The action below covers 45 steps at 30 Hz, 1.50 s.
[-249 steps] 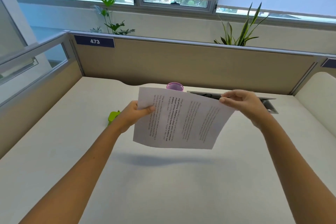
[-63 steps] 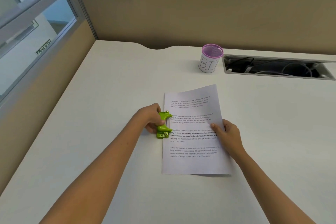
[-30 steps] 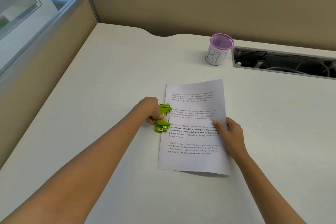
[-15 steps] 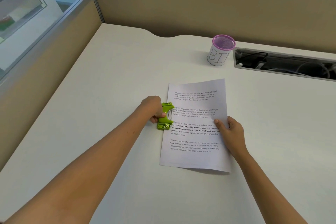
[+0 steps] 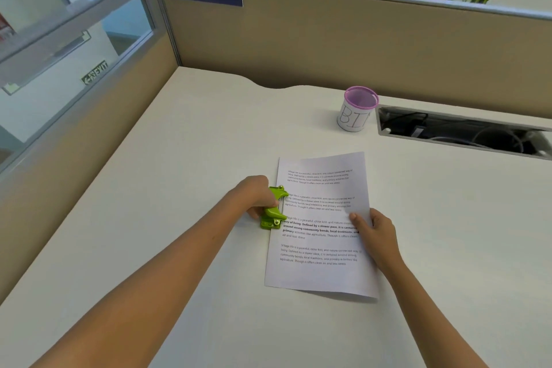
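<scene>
A printed sheet of paper [image 5: 322,242] lies flat on the white desk [image 5: 185,164]. A small green hole punch [image 5: 273,209] sits over the middle of the sheet's left edge. My left hand [image 5: 255,196] grips the punch from the left, fingers curled round it. My right hand [image 5: 375,233] rests on the sheet's right edge, thumb on top of the paper and holding it down.
A white cup with a purple rim marked "BIN" [image 5: 357,109] stands behind the sheet. To its right is an open cable slot [image 5: 460,134] in the desk. Beige partition walls [image 5: 328,39] close the desk at the back and left.
Earlier both hands held the sheet in the air; it now lies on the desk with the punch at its edge. Over the last second the hands barely moved; the view shifted.
</scene>
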Available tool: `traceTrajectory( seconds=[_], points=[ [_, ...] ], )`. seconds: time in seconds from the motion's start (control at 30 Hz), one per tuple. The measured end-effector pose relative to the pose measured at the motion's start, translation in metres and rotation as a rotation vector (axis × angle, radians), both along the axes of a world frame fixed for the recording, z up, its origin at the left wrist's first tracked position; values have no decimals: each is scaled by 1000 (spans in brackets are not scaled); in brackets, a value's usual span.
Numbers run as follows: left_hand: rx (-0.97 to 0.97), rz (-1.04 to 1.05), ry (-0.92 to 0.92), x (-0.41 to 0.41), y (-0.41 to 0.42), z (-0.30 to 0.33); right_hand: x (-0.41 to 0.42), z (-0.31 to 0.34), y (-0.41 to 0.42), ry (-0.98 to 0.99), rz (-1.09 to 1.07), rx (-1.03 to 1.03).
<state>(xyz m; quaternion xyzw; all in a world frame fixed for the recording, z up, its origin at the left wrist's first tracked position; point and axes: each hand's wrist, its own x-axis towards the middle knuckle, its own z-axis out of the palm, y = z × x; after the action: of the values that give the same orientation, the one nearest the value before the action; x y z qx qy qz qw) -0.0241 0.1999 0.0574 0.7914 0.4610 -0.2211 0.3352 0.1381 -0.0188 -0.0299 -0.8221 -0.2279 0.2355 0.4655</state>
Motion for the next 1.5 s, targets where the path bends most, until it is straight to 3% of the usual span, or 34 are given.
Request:
traceTrajectory(
  seconds=[0.23,0.53,0.63,0.73,0.8,0.9,0.97,1.13,1.27,1.5],
  points=[
    [-32,121,-216,-20,2,-12,11,7,-8,93,-46,49],
    [-43,147,-228,-44,16,-17,16,17,-29,195,-78,137],
    [183,74,-279,-43,12,-17,10,29,-28,222,-47,184],
    [317,101,-592,-35,1,-10,0,50,-23,259,-9,269],
    [103,140,-766,-30,-5,0,-6,66,-20,292,16,338],
    [-596,152,-947,-25,-11,17,-13,91,-17,316,29,437],
    [-799,159,-1006,-21,-14,24,-16,106,-15,296,34,497],
    [-622,163,-1178,-2,-29,42,-19,138,-16,134,21,644],
    [-511,129,-1269,12,-45,47,-24,141,-19,34,21,639],
    [-407,189,-1129,16,-75,-5,-29,91,-34,109,-71,516]
  ],
)
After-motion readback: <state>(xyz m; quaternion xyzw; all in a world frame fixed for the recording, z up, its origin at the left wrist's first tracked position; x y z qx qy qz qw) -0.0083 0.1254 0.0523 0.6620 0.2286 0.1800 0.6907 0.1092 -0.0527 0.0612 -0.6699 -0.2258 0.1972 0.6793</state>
